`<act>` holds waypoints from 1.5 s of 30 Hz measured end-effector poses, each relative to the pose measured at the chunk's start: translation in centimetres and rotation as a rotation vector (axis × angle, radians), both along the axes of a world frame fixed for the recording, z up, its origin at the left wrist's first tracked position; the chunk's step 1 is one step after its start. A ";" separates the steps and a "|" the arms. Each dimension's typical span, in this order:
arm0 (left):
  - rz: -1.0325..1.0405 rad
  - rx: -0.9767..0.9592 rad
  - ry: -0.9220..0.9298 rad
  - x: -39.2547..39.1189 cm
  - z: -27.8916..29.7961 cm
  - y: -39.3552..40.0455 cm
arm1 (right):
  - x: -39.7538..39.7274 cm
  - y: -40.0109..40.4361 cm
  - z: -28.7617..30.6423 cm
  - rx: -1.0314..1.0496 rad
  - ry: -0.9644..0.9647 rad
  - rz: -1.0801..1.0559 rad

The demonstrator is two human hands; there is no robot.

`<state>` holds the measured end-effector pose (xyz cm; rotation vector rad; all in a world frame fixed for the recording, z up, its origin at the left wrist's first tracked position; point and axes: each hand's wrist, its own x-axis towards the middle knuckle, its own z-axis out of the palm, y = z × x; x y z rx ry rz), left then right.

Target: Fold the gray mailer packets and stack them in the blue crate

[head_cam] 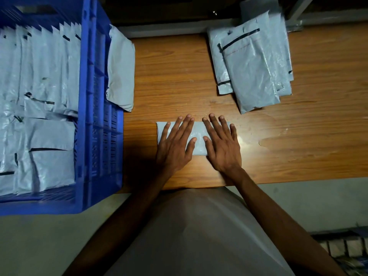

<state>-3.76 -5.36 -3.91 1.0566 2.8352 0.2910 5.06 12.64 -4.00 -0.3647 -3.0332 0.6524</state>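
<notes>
A folded gray mailer packet [197, 134] lies flat on the wooden table [175, 76] near its front edge. My left hand [175, 144] presses on its left half with straight, spread fingers. My right hand [222, 144] presses on its right half the same way. The blue crate [93, 108] stands at the left, holding several folded gray packets [39, 76] in upright rows. A pile of unfolded gray mailers [253, 64] rests at the back right of the table.
One folded gray packet [120, 68] leans against the crate's outer right wall. The table's front edge runs just below my wrists. A dark rack-like object [342, 250] sits on the floor at the lower right.
</notes>
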 end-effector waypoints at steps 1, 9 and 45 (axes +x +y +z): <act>0.000 -0.001 -0.005 0.1 0.0 0.0 | 0.0 0.0 0.0 0.001 0.001 0.000; -0.011 0.003 -0.037 0.3 0.5 -0.2 | 0.2 -0.2 0.6 -0.092 -0.003 -0.053; 0.056 0.144 -0.084 1.4 1.3 -2.6 | 1.3 -2.4 1.5 0.006 0.120 0.052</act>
